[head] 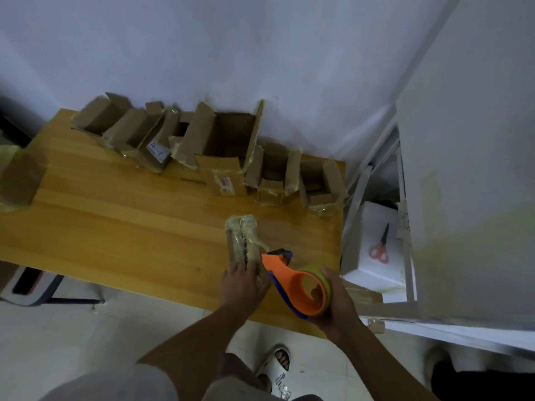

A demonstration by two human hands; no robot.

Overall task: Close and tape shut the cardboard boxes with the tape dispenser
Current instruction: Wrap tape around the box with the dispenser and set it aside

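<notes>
Steadying the small tape-wrapped brown cardboard box near the front edge of the yellow wooden worktop, our left hand presses down on its near end so it cannot slide. Our right hand grips the orange and blue plastic tape dispenser, its nose just beside the box, where tape can feed onto it. Open boxes wait along the wall.

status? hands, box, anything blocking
Left hand presses the small closed box to the table. Right hand grips the orange tape dispenser, nose at the box's side. Open boxes wait along the wall. Nothing in the way.
</notes>
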